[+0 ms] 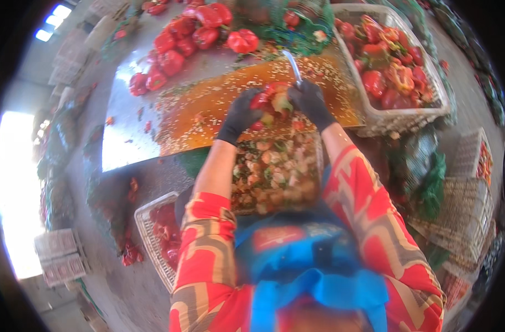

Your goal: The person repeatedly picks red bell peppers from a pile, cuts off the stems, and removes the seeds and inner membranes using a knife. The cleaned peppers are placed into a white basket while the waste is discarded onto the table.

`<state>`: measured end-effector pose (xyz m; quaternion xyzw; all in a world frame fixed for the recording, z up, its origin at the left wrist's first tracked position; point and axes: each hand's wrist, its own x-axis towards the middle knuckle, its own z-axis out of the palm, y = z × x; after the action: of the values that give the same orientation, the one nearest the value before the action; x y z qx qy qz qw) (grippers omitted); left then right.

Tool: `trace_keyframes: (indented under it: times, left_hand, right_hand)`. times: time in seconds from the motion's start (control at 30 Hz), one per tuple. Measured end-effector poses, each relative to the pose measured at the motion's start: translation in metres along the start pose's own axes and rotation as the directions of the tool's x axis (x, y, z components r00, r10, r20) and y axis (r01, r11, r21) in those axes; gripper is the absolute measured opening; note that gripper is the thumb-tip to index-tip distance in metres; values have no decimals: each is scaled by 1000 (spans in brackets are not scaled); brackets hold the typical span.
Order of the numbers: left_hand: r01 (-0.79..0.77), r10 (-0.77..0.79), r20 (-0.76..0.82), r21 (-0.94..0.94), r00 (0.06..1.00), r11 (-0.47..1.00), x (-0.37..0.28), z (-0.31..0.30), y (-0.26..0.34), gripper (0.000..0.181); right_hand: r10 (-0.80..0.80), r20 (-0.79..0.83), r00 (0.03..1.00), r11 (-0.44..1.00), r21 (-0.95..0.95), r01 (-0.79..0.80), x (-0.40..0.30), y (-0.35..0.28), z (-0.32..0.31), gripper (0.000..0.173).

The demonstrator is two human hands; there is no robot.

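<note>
My left hand (243,113), in a dark glove, grips a red bell pepper (272,96) that seems to be opened up, with pale green parts showing. My right hand (311,102), also gloved, is closed around a slim curved knife (293,67), whose bright metal points up and away from me. The right fingers touch the pepper's right side. Both hands are above the near edge of a seed-strewn, orange-wet tabletop (211,106). Right below them stands a crate of pepper cores and scraps (273,174).
Whole red bell peppers (173,50) are heaped at the table's far side, beside green mesh netting (306,25). A white plastic crate (445,106) of cut peppers stands at right. Another crate (142,224) with red peppers sits low left. Stacked crates (464,211) stand farther right.
</note>
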<state>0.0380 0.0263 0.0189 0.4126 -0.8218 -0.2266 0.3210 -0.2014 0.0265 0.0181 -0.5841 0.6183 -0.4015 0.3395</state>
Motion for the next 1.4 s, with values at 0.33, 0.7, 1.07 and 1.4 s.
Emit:
trace_keyframes:
  times: [0.33, 0.7, 1.07, 1.4]
  left_hand:
    - [59, 37, -141, 619, 989, 783, 23, -58, 19, 40]
    - [208, -246, 19, 475, 969, 855, 14, 15, 100, 48]
    - [468, -461, 186, -620, 868, 630, -7, 39, 28, 30]
    - [449, -290, 365, -835, 885, 318, -68, -11, 89, 25]
  right_hand:
    - [83, 49, 995, 946, 310, -94, -13, -1, -9, 18]
    - [-122, -97, 988, 991, 39, 126, -47, -22, 12, 17]
    - [-250, -179, 952, 966, -110, 233, -52, -21, 31, 14]
    - [-152, -138, 979, 988, -57, 145, -45, -17, 27, 14]
